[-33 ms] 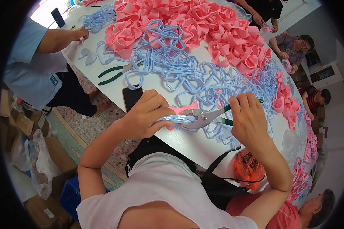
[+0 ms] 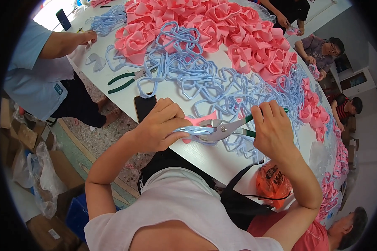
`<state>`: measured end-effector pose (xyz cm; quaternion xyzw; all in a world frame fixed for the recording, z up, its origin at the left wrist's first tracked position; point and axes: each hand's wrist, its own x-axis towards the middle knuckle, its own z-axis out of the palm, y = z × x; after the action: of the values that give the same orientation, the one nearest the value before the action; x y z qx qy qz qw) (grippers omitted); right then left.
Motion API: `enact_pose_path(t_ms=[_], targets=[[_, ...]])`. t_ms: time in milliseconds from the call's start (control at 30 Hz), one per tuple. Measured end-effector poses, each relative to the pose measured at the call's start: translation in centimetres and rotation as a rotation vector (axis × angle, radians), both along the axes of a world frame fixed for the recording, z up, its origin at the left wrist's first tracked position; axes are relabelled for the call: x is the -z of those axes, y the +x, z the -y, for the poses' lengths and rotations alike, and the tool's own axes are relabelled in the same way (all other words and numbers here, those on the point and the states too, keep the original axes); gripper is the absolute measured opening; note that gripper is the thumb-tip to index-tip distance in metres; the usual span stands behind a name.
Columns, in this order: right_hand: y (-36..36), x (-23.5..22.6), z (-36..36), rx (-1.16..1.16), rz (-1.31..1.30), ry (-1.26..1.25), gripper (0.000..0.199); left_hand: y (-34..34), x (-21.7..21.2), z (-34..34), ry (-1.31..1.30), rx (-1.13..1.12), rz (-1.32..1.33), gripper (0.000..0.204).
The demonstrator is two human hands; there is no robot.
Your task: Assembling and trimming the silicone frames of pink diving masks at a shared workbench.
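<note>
My left hand [image 2: 163,125] is closed, pinching a pale blue band [image 2: 188,130] together with a soft pink piece [image 2: 203,118] under and behind it. My right hand [image 2: 274,129] is wrapped round the green handles of a pair of pliers [image 2: 226,129], which lies roughly level, its head pointing left. The pliers' jaws meet the blue band and the pink piece just right of my left fingertips. How far the jaws are closed is hard to make out. Both hands are above the table's near edge.
On the white table [image 2: 113,98] lie tangled blue bands [image 2: 201,75], a pink heap [image 2: 205,25], second green-handled pliers [image 2: 127,80] and a black phone [image 2: 145,108]. An orange bag [image 2: 274,184] is by my right forearm. Co-workers sit or stand left and right; cartons [image 2: 60,167] are at lower left.
My right hand and forearm have shifted very slightly. The grip on the pliers and the held pieces look the same.
</note>
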<state>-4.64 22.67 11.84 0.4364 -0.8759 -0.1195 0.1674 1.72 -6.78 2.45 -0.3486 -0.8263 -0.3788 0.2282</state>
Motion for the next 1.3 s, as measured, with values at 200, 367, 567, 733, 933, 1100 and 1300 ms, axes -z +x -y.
enact_pose_path(t_ms=[200, 367, 567, 733, 933, 1100, 1300], targets=[[-2.1, 1.3, -1.1, -0.116, -0.008, -0.010, 0.015, -0.2, 0.2, -0.8, 0.022, 0.015, 0.026, 0.030], [-1.5, 1.2, -1.9, -0.068, -0.014, -0.028, 0.015, -0.4, -0.1, 0.0, -0.070, -0.051, 0.002, 0.032], [-1.1, 0.8, -1.6, 0.020, 0.076, -0.064, 0.027, -0.5, 0.8, -0.4, 0.048, -0.039, -0.039, 0.033], [-0.1, 0.9, -0.6, -0.003, 0.107, -0.112, 0.032, -0.5, 0.5, -1.1, 0.062, -0.024, -0.064, 0.031], [0.1, 1.1, -0.4, 0.047, 0.069, -0.018, 0.020, -0.3, 0.4, -1.2, 0.046, -0.040, -0.079, 0.031], [-0.7, 1.9, -0.7, 0.032, 0.065, -0.015, 0.018, -0.6, 0.7, -1.7, 0.035, -0.053, -0.106, 0.029], [-0.3, 0.5, -0.7, -0.032, -0.008, -0.119, 0.031, -0.3, 0.3, -0.9, 0.022, -0.091, -0.171, 0.028]])
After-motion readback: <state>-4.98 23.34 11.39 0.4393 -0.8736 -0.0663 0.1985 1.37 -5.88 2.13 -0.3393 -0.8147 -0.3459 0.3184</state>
